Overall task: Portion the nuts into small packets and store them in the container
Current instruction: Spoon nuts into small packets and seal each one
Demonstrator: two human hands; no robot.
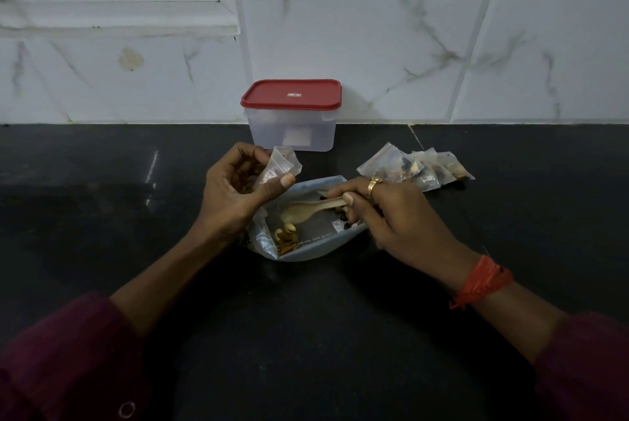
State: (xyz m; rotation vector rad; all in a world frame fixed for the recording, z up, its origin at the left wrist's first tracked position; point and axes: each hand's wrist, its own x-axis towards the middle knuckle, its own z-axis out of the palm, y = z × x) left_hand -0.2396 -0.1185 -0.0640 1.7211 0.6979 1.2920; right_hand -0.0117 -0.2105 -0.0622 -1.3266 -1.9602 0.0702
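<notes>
My left hand [235, 189] pinches a small clear packet [280, 165] just above the large nut bag [306, 247], which lies open on the black counter. A few nuts [286, 238] sit in the bag's near left corner. My right hand [384, 213] grips the handle of a pale spoon [306, 209] whose bowl is inside the bag. Several filled small packets [415, 168] lie on the counter behind my right hand. The clear container [292, 131] with its red lid [291, 94] on stands against the wall behind the bag.
The black counter [102, 199] stretches to both sides and toward me. A white marble-tiled wall [442, 46] rises right behind the container, with a window ledge [119, 12] at upper left.
</notes>
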